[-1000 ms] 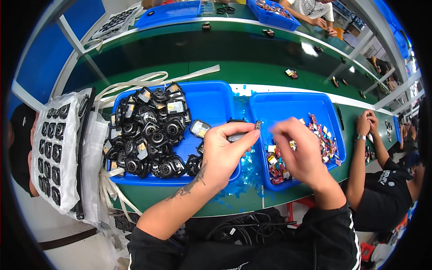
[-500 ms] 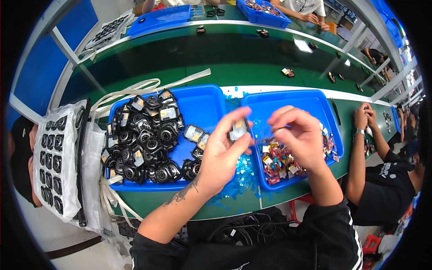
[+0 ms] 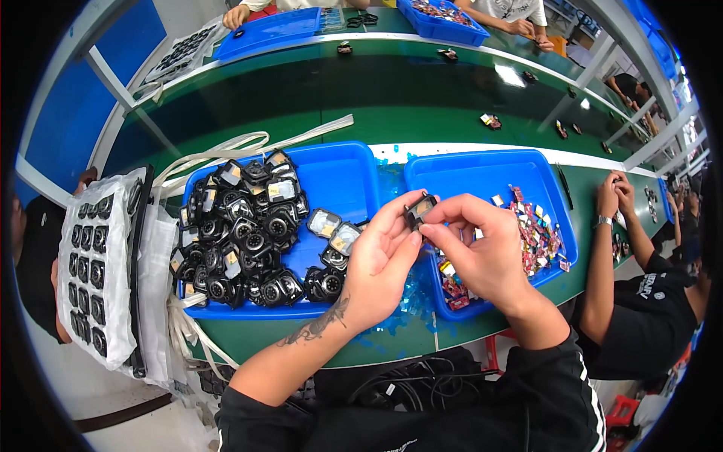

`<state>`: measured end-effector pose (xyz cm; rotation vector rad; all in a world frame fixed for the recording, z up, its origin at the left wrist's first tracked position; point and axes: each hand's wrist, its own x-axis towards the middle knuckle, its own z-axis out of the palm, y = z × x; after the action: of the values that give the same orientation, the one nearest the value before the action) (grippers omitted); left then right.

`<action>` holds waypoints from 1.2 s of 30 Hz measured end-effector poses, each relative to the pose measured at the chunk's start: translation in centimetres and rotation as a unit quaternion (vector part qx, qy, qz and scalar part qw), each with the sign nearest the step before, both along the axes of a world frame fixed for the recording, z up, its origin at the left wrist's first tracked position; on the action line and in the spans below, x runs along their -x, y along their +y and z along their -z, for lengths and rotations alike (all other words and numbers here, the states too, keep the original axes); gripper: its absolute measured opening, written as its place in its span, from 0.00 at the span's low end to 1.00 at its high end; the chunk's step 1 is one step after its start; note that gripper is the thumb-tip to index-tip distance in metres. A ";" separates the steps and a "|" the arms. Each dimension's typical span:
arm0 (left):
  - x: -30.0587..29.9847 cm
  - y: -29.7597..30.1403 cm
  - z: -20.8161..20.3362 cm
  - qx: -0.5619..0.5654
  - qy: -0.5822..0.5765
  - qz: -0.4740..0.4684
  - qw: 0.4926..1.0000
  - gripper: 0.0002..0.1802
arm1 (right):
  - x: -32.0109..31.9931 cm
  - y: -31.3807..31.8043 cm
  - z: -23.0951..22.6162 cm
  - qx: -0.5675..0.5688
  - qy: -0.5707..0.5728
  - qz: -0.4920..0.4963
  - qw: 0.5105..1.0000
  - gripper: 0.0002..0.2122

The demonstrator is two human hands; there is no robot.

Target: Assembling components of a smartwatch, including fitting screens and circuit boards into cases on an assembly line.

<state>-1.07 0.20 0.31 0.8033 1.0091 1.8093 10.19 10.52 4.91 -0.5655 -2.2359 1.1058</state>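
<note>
My left hand [image 3: 380, 264] holds a small black watch case [image 3: 420, 211] between thumb and fingers, its open side with a brownish-grey inside facing up. The fingertips of my right hand [image 3: 486, 245] are pinched together at the right edge of this case. Whatever they grip is hidden. Left of my hands, a blue tray [image 3: 343, 169] holds a heap of similar black watch cases [image 3: 252, 233], some showing round backs, others pale or yellowish inner faces. Under and behind my right hand stands a second blue tray [image 3: 467, 166] with many small red, white and yellow electronic parts [image 3: 536, 237].
Blue film scraps [image 3: 410, 301] litter the green table between the trays. White straps [image 3: 218, 162] lie behind the left tray. Stacked foam trays of watch cases [image 3: 94, 264] stand at far left. A green conveyor belt [image 3: 301, 94] carries small assemblies. A co-worker's arms [image 3: 599, 264] are at right.
My right hand has come left and its fingertips now meet the case in my left hand. The case has turned and shifted slightly right. Small assemblies on the belt have moved a little right.
</note>
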 end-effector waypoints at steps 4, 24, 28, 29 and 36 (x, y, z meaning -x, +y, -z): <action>-0.5 -0.1 0.0 -0.038 0.007 0.006 0.999 0.26 | 0.2 -0.1 0.1 -0.007 0.028 0.002 1.000 0.03; -1.0 -0.5 0.3 -0.042 0.094 -0.015 0.995 0.26 | -0.2 0.2 -1.1 -0.057 -0.020 -0.001 0.998 0.07; -0.9 -0.8 -0.3 -0.054 0.070 0.032 0.996 0.26 | -0.5 0.0 -1.8 -0.194 -0.007 0.019 0.981 0.11; -1.0 -0.8 -0.3 -0.056 0.059 0.037 0.996 0.26 | -0.5 0.1 -1.7 -0.192 -0.008 0.019 0.981 0.11; -0.9 -0.4 -0.6 -0.077 0.038 0.019 0.996 0.25 | -0.8 1.9 0.0 0.069 0.091 -0.041 0.993 0.12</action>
<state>-0.15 -0.20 0.90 0.9857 0.9039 1.8515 10.99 12.44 4.96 -0.4127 -2.0527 1.3067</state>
